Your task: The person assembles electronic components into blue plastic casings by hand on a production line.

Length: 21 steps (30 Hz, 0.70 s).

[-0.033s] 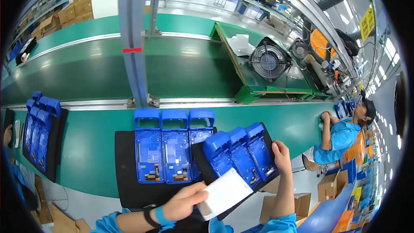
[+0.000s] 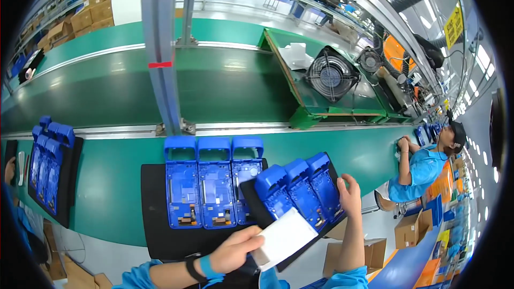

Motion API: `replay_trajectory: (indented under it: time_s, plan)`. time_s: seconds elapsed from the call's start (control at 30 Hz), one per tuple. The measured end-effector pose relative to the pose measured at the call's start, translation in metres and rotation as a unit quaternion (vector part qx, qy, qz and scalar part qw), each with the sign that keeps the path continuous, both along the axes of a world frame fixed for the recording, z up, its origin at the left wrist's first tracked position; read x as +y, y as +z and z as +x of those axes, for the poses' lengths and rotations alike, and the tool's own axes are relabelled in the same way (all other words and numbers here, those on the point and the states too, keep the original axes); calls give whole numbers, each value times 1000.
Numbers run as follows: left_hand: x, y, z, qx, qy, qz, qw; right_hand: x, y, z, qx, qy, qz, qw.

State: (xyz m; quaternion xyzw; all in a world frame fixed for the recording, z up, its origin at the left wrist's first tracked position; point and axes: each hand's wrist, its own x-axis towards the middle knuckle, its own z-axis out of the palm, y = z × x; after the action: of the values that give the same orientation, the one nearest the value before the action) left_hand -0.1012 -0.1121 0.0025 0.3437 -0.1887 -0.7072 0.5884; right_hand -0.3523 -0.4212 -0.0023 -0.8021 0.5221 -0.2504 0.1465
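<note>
My left hand (image 2: 235,250) grips a white, box-like flat block (image 2: 285,240) between thumb and fingers. The block overlaps the lower part of three blue plastic device housings (image 2: 294,192), which lie at a slant on a black pad (image 2: 334,174). At that pad's right edge, my right hand (image 2: 349,195) is closed on the rim. To the left, three more open blue housings (image 2: 214,190) with circuit boards and small ribbon parts rest on another black pad (image 2: 155,203). The slanted pad covers part of the rightmost one.
Another black pad of blue housings (image 2: 47,166) lies far left on the green bench (image 2: 112,182), beside another person's hand (image 2: 9,168). A metal post (image 2: 160,53) rises behind the bench. A fan (image 2: 331,75) sits in a green-edged frame. A co-worker (image 2: 423,166) sits at right; cardboard boxes (image 2: 409,233) stand below.
My left hand and the white block have shifted slightly right. The slanted pad's housings sit a little further right, while the background has drifted slightly left in the view.
</note>
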Motion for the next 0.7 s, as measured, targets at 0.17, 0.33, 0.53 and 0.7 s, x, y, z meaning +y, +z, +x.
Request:
replay_trajectory:
  time_s: [0.17, 0.33, 0.53, 0.7]
  plan:
    - [-61, 6, -41, 139, -25, -14, 990, 115, 56, 14, -64, 216, 3, 974]
    - [-110, -2, -73, 92, -102, 11, 990, 143, 4, 3, 80, 211, -170, 959]
    - [-75, 10, -48, -19, -81, -33, 996, 89, -7, -43, 125, 72, -231, 962]
    - [-17, 19, 12, -42, 64, -11, 997, -11, -32, -133, 190, -8, -285, 939]
